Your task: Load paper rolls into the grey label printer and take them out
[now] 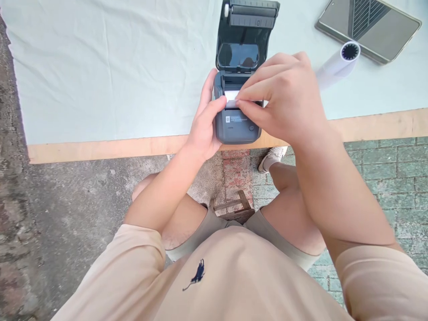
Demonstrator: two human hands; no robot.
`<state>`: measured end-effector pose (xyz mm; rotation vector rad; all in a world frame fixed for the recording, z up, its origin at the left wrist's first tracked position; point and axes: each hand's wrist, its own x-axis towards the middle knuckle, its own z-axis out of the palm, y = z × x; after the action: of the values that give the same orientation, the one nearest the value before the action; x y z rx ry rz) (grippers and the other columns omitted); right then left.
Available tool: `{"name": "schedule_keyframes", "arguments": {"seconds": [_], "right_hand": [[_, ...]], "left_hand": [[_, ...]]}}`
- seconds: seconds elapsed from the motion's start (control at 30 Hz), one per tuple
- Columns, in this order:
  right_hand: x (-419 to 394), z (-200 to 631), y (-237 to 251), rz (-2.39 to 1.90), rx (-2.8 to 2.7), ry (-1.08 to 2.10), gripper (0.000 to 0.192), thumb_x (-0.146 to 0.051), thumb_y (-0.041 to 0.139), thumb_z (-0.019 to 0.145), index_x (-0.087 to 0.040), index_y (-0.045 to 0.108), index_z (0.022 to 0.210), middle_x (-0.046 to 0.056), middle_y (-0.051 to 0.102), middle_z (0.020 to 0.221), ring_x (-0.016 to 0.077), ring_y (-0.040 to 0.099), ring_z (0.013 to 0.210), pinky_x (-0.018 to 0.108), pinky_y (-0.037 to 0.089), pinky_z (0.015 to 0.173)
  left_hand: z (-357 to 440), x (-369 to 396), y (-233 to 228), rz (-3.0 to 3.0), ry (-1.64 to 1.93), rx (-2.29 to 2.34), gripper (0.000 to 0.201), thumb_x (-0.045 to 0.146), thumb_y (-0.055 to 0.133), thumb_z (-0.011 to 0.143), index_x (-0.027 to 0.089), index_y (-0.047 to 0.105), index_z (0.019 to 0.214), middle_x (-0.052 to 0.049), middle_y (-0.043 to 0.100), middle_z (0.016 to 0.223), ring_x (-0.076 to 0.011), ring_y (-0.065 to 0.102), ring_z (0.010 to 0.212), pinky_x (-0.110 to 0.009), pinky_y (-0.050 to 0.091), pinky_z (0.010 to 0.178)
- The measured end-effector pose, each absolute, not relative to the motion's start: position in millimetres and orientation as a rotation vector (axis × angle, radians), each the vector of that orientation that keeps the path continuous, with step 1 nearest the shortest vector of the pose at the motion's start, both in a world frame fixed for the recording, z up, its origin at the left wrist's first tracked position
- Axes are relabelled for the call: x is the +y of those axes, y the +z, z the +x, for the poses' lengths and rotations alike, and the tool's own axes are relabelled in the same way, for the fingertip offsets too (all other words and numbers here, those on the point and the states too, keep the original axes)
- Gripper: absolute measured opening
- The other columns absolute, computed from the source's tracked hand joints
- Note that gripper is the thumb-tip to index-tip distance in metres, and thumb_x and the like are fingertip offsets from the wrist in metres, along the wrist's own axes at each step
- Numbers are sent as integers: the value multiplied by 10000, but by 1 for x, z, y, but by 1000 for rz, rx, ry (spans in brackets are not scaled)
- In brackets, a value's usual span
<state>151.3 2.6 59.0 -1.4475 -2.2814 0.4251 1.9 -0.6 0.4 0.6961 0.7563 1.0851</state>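
A small dark grey label printer (238,129) is at the table's front edge, its lid (246,33) tipped up and back. My left hand (206,122) wraps round the printer's left side, with the thumb over the paper bay. White label paper (231,96) shows inside the bay. From the right, my right hand (284,96) reaches over the printer and pinches the paper's edge between thumb and forefinger. The hand hides the right part of the bay and any roll inside it.
Behind my right hand stands a white paper roll (337,67) with a dark core. A phone (384,29) lies at the back right. White cloth (117,71) covers the table, whose wooden edge (100,146) runs before me. A wooden stool (234,207) shows between my legs.
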Motion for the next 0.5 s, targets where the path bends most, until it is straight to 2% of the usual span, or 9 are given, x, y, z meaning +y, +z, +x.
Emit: {"name": "schedule_keyframes", "arguments": {"seconds": [0.13,0.23,0.33,0.43,0.5], "right_hand": [[-3,155,56,-1363,-2282,360,211,-293,513,885,-292,688,767,-46,720,920,220,605,950,418,387,777],[-7,155,49,-1314,-2296,185,249,-328,494,911,-302,685,755,-65,722,937,221,615,929,429,366,772],[-12,153,41,-1259,-2281,41,249,-348,523,901,-284,669,709,-62,725,879,224,623,869,432,351,736],[-16,155,38,-1114,-2187,81,210,-335,571,870,-265,639,684,-42,711,821,203,617,830,418,396,756],[-16,160,40,-1085,-1996,154,135,-334,581,858,-258,625,755,-11,687,910,192,609,898,387,445,789]], "left_hand": [[1,2,-4,679,1104,724,465,307,436,906,306,357,1364,34,546,1300,-249,361,1399,-416,419,1123],[0,2,-6,716,1119,681,500,315,488,877,297,347,1356,28,510,1333,-247,390,1380,-400,396,1136],[-1,1,-7,757,1094,674,637,284,593,802,311,307,1371,12,520,1312,-251,422,1354,-385,398,1128],[-3,1,-8,779,1066,640,787,241,662,727,325,257,1396,-11,529,1316,-262,479,1301,-369,463,1058],[-4,1,-9,808,1047,611,849,239,683,698,334,230,1411,-11,518,1344,-267,503,1273,-364,494,1015]]}}
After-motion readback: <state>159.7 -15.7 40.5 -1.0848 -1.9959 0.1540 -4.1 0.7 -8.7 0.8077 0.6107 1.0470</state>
